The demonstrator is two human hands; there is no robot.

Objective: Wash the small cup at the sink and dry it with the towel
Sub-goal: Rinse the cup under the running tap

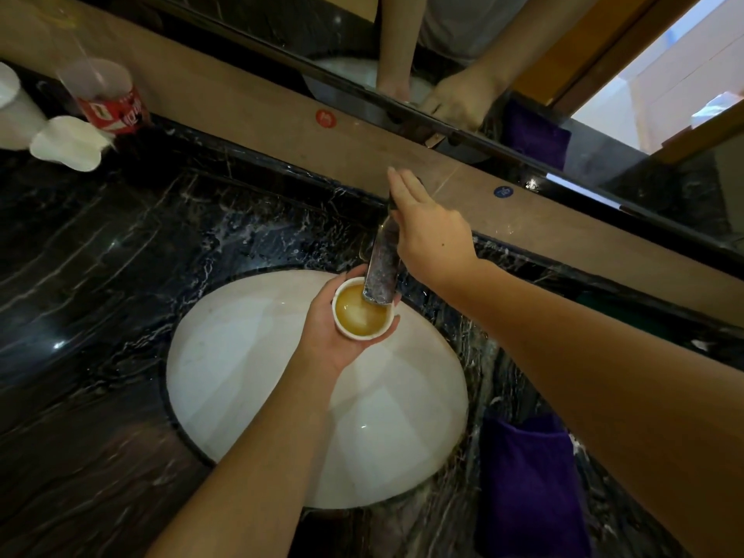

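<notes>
A small white cup (pixel 359 316) holding brownish liquid rests in my left hand (pixel 334 336), which grips it from below over the white sink (pixel 249 356). The cup sits right under the spout of the metal faucet (pixel 381 267). My right hand (pixel 430 231) lies on the top of the faucet near its handle, fingers stretched out along it. A purple towel (pixel 527 489) hangs at the counter edge to the right of the sink.
Black marble counter (pixel 100 255) surrounds the sink. At the back left stand a cut plastic bottle with a red label (pixel 108 102), a white cup (pixel 16 106) and a white dish (pixel 68 143). A mirror (pixel 483 54) runs along the back wall.
</notes>
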